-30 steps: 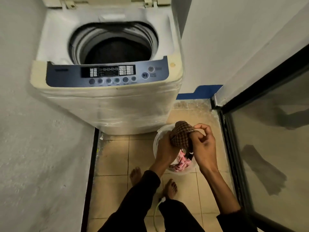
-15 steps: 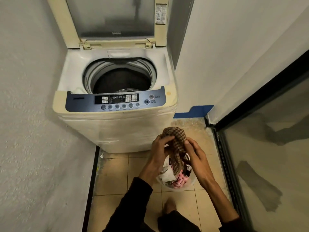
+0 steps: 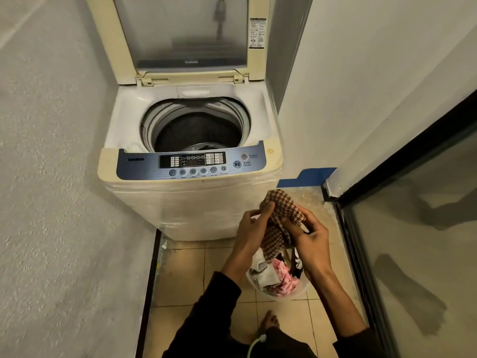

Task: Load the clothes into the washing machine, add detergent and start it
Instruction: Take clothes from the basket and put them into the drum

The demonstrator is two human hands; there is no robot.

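Both hands hold the checked cloth (image 3: 281, 218) above the basket (image 3: 302, 289) on the floor: left hand (image 3: 251, 232) and right hand (image 3: 311, 241) fingers clamped on it. Best to bunch it and carry it over the rim, dropping it well inside the drum (image 3: 197, 130) of the open washing machine (image 3: 191, 192).

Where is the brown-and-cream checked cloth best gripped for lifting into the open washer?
Grip the brown-and-cream checked cloth at its bunched top, from both sides, as the left hand and right hand do; its tail hangs into the white laundry basket.
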